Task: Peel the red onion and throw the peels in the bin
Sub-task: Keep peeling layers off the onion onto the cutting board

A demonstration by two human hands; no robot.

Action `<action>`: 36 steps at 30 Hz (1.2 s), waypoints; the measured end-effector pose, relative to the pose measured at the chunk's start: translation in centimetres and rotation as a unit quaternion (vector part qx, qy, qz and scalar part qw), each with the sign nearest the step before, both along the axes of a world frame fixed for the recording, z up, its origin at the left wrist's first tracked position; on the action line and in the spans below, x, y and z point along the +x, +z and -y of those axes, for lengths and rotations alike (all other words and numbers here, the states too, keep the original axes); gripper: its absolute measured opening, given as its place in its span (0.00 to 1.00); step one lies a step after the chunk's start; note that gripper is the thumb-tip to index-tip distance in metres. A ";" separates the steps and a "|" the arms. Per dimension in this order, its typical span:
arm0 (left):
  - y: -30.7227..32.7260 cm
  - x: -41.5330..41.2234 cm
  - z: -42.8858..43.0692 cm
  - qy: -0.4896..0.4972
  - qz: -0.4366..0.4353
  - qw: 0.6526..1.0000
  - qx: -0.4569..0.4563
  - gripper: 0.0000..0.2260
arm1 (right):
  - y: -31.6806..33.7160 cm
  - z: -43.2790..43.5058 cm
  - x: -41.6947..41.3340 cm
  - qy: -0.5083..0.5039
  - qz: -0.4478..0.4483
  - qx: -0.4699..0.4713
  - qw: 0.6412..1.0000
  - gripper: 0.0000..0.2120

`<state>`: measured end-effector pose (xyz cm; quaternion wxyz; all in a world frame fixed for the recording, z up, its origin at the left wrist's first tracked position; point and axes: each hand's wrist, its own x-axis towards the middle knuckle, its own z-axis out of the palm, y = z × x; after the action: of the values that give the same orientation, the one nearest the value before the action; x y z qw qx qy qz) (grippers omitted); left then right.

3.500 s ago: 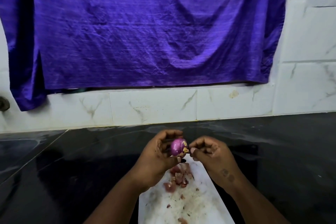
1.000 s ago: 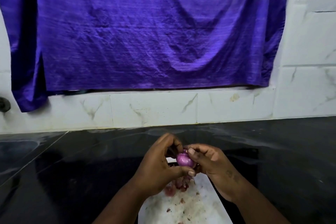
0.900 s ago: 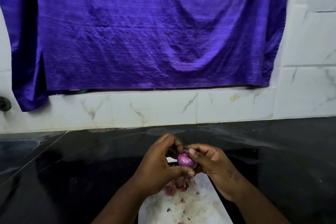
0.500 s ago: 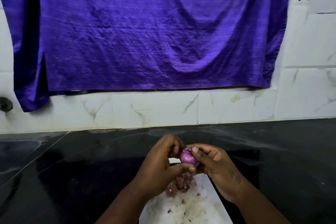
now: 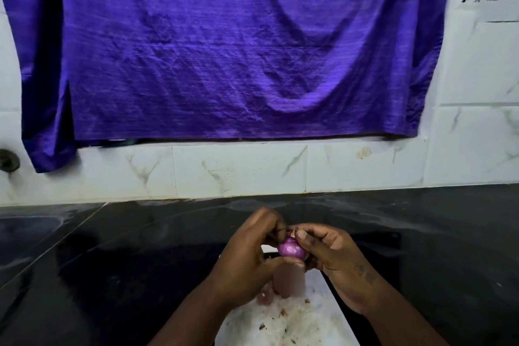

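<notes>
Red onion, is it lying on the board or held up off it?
Held up, off the board: the left hand and right hand both pinch the red onion above the white board.

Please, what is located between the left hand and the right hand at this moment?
The red onion: the left hand and the right hand both grip it, above the white board. The head view shows this.

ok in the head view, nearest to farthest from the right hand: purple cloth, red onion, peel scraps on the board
1. red onion, pinched by right hand
2. peel scraps, below on the board
3. purple cloth, on the back wall
</notes>
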<state>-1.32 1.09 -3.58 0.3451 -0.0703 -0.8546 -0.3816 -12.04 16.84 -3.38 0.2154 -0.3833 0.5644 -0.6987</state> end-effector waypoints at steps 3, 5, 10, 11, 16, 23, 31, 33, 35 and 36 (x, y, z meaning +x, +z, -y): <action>0.2 0.1 -0.3 0.003 -0.011 1.000 -0.005 0.16 | 0.0 0.0 0.0 -0.001 0.016 -0.011 1.000 0.13; 0.4 0.2 -0.4 0.006 -0.026 1.000 0.014 0.16 | 0.0 0.0 -0.1 -0.004 0.037 -0.026 0.999 0.14; 0.3 0.1 0.0 -0.029 -0.020 0.997 0.073 0.23 | 0.2 -0.2 0.0 0.005 0.057 -0.047 0.997 0.15; 0.4 0.0 0.0 -0.038 -0.032 0.997 0.057 0.21 | 0.2 -0.2 0.0 0.004 0.057 -0.048 0.997 0.15; 0.5 0.1 0.0 -0.032 -0.057 0.996 0.052 0.16 | 0.0 -0.3 -0.2 0.009 0.056 -0.035 0.998 0.16; 0.0 -0.2 0.0 -0.008 -0.053 0.998 0.046 0.12 | 0.2 -0.3 -0.7 -0.004 0.078 -0.078 0.994 0.15; 0.0 -0.1 0.1 0.032 0.025 0.992 0.120 0.12 | -0.2 -0.2 -0.8 0.018 0.071 -0.073 0.995 0.18; -0.1 -0.2 0.0 0.016 0.035 0.992 0.119 0.11 | -0.3 -0.2 -0.8 0.024 0.067 -0.077 0.994 0.20; -0.2 -0.1 -0.1 0.005 0.042 0.993 0.114 0.11 | -0.3 -0.2 -0.7 0.019 0.050 -0.075 0.996 0.26; -0.3 0.0 -0.2 0.001 0.044 0.993 0.111 0.12 | -0.4 -0.2 -0.8 0.009 0.041 -0.073 0.996 0.28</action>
<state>-1.33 1.26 -3.86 0.3127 -0.0139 -0.8216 -0.4765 -12.82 17.02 -3.74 0.2163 -0.3745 0.4992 -0.7508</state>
